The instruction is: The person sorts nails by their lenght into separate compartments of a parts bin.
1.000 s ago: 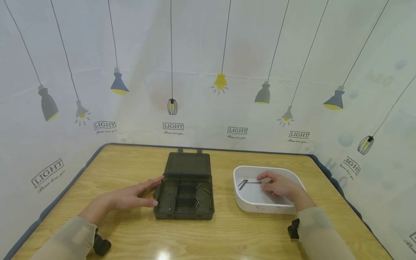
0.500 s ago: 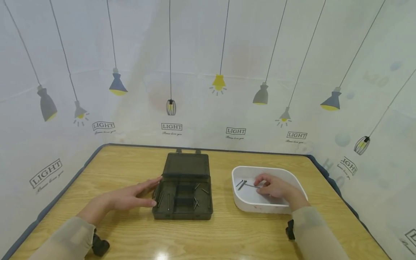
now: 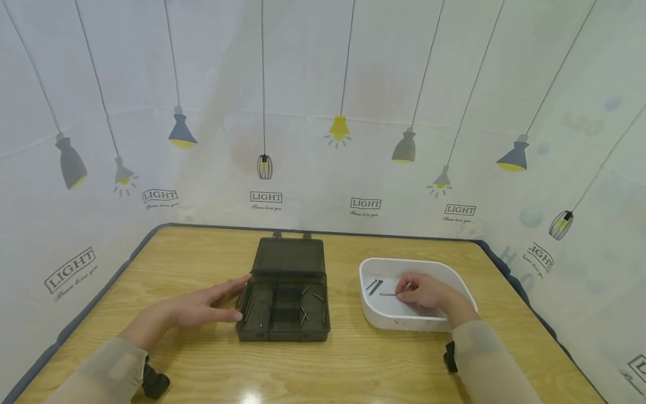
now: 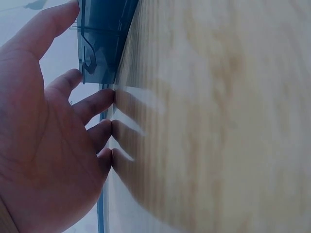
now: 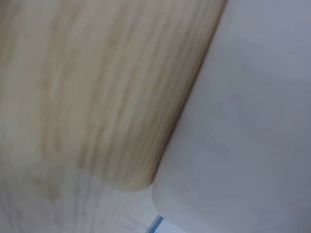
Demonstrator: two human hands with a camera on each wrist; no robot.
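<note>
In the head view, my right hand [image 3: 423,290] reaches into a white tray [image 3: 398,322]. Thumb and forefinger pinch a thin metal screw [image 3: 386,294], which points left; its threads are too small to see. Several more screws [image 3: 375,287] lie at the tray's left end. A dark see-through compartment box [image 3: 282,336] stands with its lid tipped back, screws spread in its compartments. My left hand [image 3: 202,306] rests at the box's left side, fingers extended. In the left wrist view, fingertips of the left hand [image 4: 58,121] meet the table beside the box [image 4: 102,43].
Wooden table [image 3: 348,365] surface runs between the box and the tray and in front of both. A printed cloth wall [image 3: 313,185] closes off the back and sides. The right wrist view holds just the tray's outer wall [image 5: 243,121] and wood; the right hand is out of it.
The right hand's fingertips have closed on the screw and drawn it away from the others at the tray's left. The left hand and the box stay put, apart from a slight camera shift.
</note>
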